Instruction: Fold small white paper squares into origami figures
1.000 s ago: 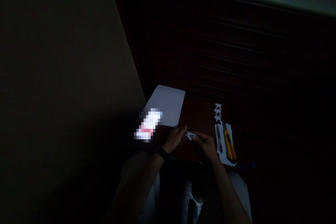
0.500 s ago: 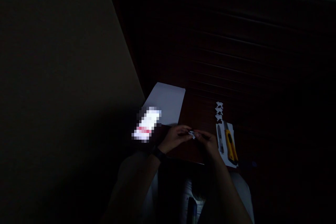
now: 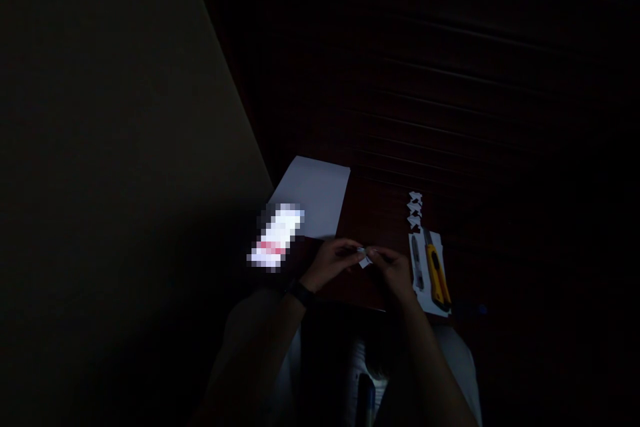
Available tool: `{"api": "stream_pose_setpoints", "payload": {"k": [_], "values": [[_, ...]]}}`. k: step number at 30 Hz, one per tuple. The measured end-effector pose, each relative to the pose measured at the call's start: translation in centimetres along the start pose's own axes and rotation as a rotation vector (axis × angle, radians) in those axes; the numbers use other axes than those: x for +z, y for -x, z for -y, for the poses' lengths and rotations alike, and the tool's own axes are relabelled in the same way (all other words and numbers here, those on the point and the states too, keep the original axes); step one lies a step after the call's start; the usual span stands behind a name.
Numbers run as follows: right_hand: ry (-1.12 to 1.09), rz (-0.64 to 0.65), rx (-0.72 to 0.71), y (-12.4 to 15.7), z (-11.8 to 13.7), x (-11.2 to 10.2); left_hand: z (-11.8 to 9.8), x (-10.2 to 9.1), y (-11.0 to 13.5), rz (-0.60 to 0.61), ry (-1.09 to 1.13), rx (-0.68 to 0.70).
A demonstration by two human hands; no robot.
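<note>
Between my two hands is a small folded piece of white paper (image 3: pixel 365 261), held above the dark table near its front edge. My left hand (image 3: pixel 333 260), with a dark band at the wrist, pinches it from the left. From the right, my right hand (image 3: pixel 395 270) grips it between thumb and fingers. The exact folds are too small and dim to make out. To the right of my hands, three small folded paper pieces (image 3: pixel 415 209) lie in a column.
A yellow utility knife (image 3: pixel 437 278) and a pen (image 3: pixel 417 263) lie on white paper (image 3: pixel 427 300) at the right. On the left, a lit, blurred screen (image 3: pixel 277 237) overlaps a large white sheet (image 3: pixel 320 183). A wall (image 3: pixel 125 113) rises at the left.
My fingers have closed in nearer each other on the small paper, which has turned and now shows a flap hanging downward. The whole view has shifted slightly.
</note>
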State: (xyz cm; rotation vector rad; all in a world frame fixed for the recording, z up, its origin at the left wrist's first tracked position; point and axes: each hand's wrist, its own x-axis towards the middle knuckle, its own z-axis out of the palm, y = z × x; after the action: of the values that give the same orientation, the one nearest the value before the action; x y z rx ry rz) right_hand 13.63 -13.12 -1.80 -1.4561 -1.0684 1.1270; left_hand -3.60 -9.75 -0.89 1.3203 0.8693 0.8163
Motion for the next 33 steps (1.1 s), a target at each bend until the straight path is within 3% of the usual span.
{"api": "stream_pose_setpoints", "payload": {"k": [7,13,18,22,25,33], "values": [[0.014,0.046,-0.014,0.1,0.2,0.2,0.7,-0.3,-0.4,-0.093,-0.098,0.071],[0.028,0.080,-0.012,0.2,0.1,0.0,0.1,-1.1,-0.2,0.017,-0.183,0.056],[0.017,0.127,-0.008,0.2,0.4,0.0,0.2,-1.2,-0.5,-0.116,-0.359,0.276],[-0.018,0.172,0.036,0.2,0.4,0.1,0.4,-0.6,-0.3,-0.244,-0.459,0.316],[-0.021,0.122,0.047,0.2,0.2,0.1,0.2,-0.1,0.0,-0.321,-0.521,0.348],[-0.113,0.123,0.081,0.0,-0.4,0.0,0.3,0.4,0.0,-0.284,-0.454,0.345]]}}
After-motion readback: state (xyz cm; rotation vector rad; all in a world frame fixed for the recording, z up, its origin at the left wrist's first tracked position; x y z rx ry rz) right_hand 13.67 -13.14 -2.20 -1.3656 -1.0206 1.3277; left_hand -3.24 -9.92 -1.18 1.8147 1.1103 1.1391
